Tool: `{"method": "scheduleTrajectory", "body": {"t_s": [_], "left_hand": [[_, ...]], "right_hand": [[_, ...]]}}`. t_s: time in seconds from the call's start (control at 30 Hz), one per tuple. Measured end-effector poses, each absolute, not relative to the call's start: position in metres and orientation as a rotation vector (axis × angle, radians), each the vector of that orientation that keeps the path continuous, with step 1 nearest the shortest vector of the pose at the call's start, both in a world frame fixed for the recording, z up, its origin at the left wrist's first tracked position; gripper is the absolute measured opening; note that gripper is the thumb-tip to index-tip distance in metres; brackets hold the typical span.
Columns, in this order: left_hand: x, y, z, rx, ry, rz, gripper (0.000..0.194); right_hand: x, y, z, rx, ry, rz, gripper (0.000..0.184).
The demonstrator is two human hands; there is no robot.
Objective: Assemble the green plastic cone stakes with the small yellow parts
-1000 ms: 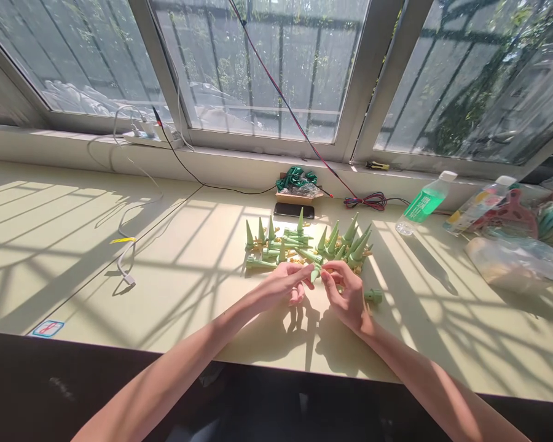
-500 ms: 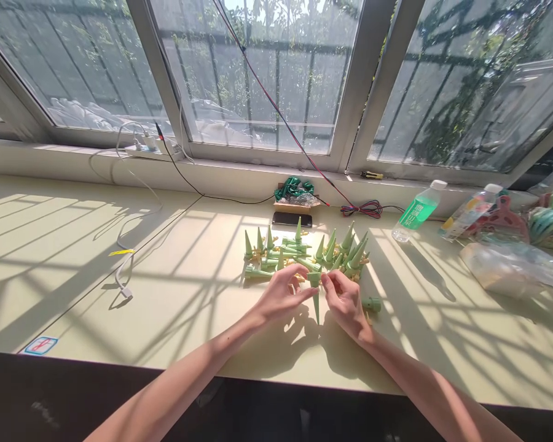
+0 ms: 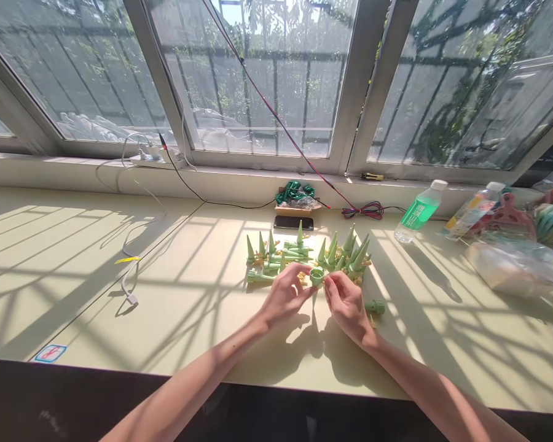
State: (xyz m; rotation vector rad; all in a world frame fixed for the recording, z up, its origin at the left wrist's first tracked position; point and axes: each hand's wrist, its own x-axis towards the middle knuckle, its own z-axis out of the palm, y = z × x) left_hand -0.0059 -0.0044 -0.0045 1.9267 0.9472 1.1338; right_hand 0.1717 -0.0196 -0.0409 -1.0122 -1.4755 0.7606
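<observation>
My left hand (image 3: 286, 293) grips a green plastic watering spike (image 3: 316, 277) by its collar, between thumb and fingers. The open round mouth of the collar faces up toward me, and the tapered point hangs down. At the collar's right side, my right hand (image 3: 347, 301) is pinched closed; what sits between its fingertips is too small to make out. Just beyond both hands lie several more green spikes (image 3: 357, 261), some standing point up, some on their sides, with small yellowish parts (image 3: 261, 254) among them. One spike (image 3: 375, 306) lies right of my right hand, partly covered by it.
Behind the spikes are a black phone (image 3: 294, 223) and a small box (image 3: 296, 210) with green stuff. Bottles (image 3: 420, 212) and a plastic bag (image 3: 511, 270) stand to the right. A white cable (image 3: 131, 299) lies left; a coiled wire (image 3: 363, 210) rests near the window.
The spike in my left hand has tilted, so its round opening now shows. Both hands stay close together at its collar. The whole view has shifted slightly.
</observation>
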Motion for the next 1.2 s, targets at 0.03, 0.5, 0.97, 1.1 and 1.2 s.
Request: {"method": "scheduleTrajectory", "body": {"t_s": [0.03,0.5,0.97,1.1,1.2], "left_hand": [[-0.006,-0.004,-0.004,1.884,0.956,1.131,0.033],[-0.010,0.004,0.000,1.224,0.859,0.653,0.072],[-0.008,-0.002,-0.001,1.714,0.893,0.912,0.038],[-0.009,-0.005,-0.003,1.907,0.893,0.950,0.031],[-0.009,-0.005,-0.003,1.942,0.888,0.938,0.028]], "right_hand": [[0.172,-0.020,-0.041,-1.009,-1.463,0.754,0.024],[0.172,-0.023,-0.035,-0.940,-1.571,0.739,0.014],[0.174,-0.015,-0.046,-1.053,-1.505,0.795,0.033],[0.174,-0.014,-0.047,-1.087,-1.489,0.772,0.037],[0.174,-0.015,-0.047,-1.099,-1.487,0.771,0.037]]}}
